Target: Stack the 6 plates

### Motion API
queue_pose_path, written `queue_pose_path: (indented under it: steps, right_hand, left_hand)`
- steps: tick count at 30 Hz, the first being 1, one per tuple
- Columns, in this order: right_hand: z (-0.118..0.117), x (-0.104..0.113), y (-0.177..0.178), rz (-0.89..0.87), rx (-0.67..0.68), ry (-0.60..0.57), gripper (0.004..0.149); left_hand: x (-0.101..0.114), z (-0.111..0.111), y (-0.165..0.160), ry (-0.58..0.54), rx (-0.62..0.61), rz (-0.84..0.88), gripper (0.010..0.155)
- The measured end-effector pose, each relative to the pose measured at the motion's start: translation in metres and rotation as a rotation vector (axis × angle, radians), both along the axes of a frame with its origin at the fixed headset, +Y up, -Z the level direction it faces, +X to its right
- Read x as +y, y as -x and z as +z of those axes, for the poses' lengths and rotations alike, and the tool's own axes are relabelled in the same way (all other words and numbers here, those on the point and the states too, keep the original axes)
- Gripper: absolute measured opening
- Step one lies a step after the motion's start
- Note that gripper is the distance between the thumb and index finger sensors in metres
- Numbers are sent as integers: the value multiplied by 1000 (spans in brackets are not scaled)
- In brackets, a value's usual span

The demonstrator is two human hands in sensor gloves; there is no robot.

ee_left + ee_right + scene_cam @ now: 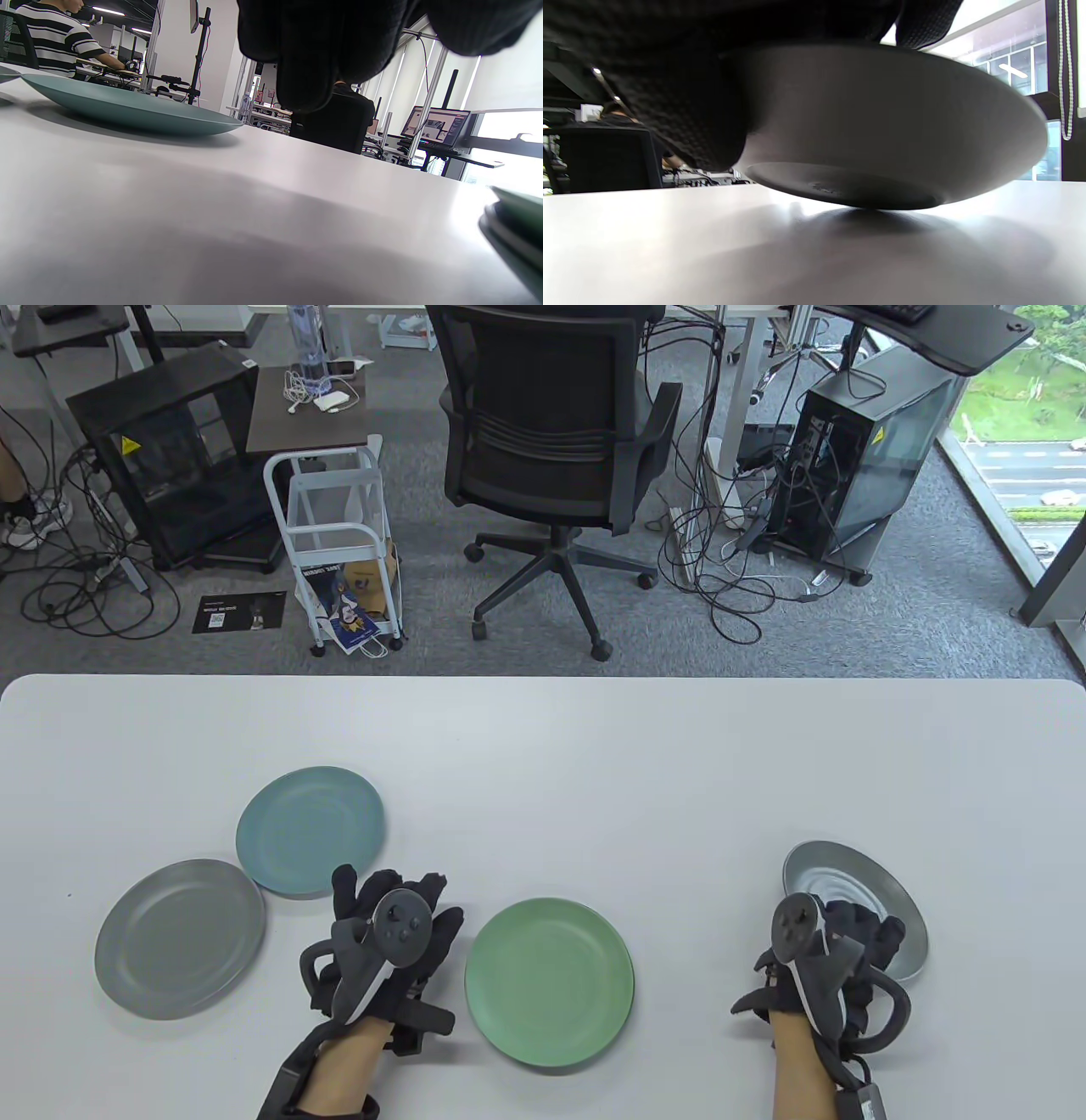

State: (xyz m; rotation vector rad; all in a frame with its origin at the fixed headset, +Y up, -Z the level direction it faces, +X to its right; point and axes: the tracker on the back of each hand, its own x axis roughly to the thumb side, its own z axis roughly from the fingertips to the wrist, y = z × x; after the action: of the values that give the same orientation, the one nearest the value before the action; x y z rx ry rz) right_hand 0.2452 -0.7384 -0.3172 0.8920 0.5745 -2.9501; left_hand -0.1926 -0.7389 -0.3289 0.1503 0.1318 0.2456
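A green plate (550, 980) lies on the white table (594, 780) at front centre. In the left wrist view its edge (515, 220) shows further rims layered beneath it. A blue plate (310, 831) and a dark grey plate (180, 937) lie side by side at the left. My left hand (399, 899) is between the blue and green plates, fingers spread, holding nothing. My right hand (882, 937) grips the near rim of a light grey plate (853, 899). In the right wrist view this plate (882, 127) is tilted, with its foot touching the table.
Behind the table's far edge stand an office chair (551, 432), a white trolley (335, 534) and computer cases. The blue plate (127, 110) lies to the left in the left wrist view.
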Motion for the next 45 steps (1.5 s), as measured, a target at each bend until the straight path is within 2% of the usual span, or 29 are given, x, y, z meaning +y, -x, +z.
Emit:
queue_pose_path:
  steps: [13, 23, 36, 45]
  right_hand:
    - [-1, 8, 56, 117, 307, -140, 37]
    - [7, 16, 90, 151, 483, -228, 37]
    - [15, 18, 127, 202, 659, -251, 37]
    - [22, 21, 151, 235, 757, -268, 37]
  left_hand:
    - [0, -1, 4, 10, 23, 33, 62]
    - [2, -1, 10, -4, 57, 84, 63]
    - [12, 4, 12, -54, 129, 120, 64]
    - [20, 8, 14, -53, 142, 273, 66]
